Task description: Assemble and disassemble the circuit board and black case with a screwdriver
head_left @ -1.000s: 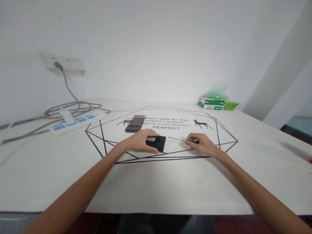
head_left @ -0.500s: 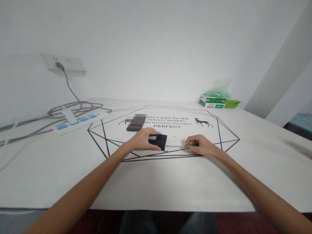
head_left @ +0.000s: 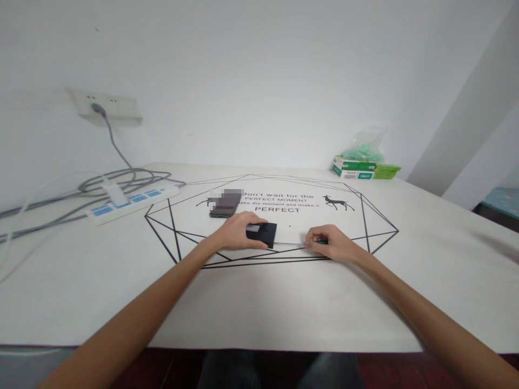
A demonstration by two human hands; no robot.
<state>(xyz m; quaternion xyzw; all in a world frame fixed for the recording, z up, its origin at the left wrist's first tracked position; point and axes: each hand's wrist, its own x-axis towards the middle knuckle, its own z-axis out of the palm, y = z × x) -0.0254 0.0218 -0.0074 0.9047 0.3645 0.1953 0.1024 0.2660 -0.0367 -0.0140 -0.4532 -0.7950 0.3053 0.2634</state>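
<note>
A flat black rectangular box [head_left: 266, 234] with a small pale label lies on the white table. My left hand [head_left: 239, 231] grips it from the left, thumb on the near edge and fingers along the far one, covering its left part. To the right, my right hand [head_left: 329, 241] is closed around the dark green handle of a screwdriver [head_left: 288, 243]. Its thin metal shaft points left, and the tip reaches the right edge of the box; whether it enters a screw there is too small to tell. A dark phone [head_left: 225, 204] lies just beyond my left hand.
On the left, a white power strip [head_left: 135, 204] with a white plug-in charger [head_left: 115, 193] sits beside coiled grey cables [head_left: 121, 181]. Green-and-white boxes [head_left: 353, 166] with a clear plastic bag [head_left: 367, 146] on top stand at the back right. The table's front edge [head_left: 259, 349] runs before me.
My right hand has shifted slightly left with the screwdriver, bringing its tip against the box's right edge. The left hand stays on the box.
</note>
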